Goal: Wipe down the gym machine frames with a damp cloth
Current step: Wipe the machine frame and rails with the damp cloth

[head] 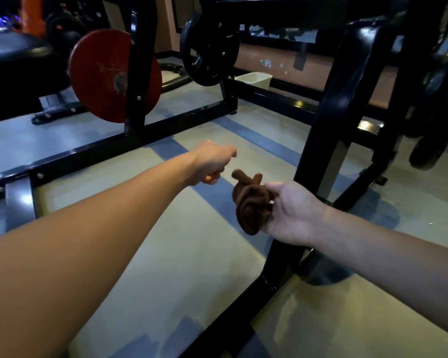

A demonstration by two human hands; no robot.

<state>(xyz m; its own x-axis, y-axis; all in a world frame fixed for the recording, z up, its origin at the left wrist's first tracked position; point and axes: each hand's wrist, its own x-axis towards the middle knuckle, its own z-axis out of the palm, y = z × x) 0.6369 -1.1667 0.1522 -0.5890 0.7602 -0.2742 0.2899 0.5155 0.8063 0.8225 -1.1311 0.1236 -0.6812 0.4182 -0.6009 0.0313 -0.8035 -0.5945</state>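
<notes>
Gripping a bunched brown cloth (251,202) in its fingers, the right hand (292,213) hung just before the black frame upright (329,120). The left hand (212,161), fingers curled on nothing, hovered just beside the cloth; beyond it stood a red weight plate (101,73).

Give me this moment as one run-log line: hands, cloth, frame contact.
right hand: holds bunched brown cloth | left hand: curled, empty, beside cloth | black frame upright: cloth not touching | wipe: not underway

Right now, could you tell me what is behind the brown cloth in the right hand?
Behind the brown cloth is striped floor and the machine's black upright. The right hand's fingers are hidden behind it.
</notes>
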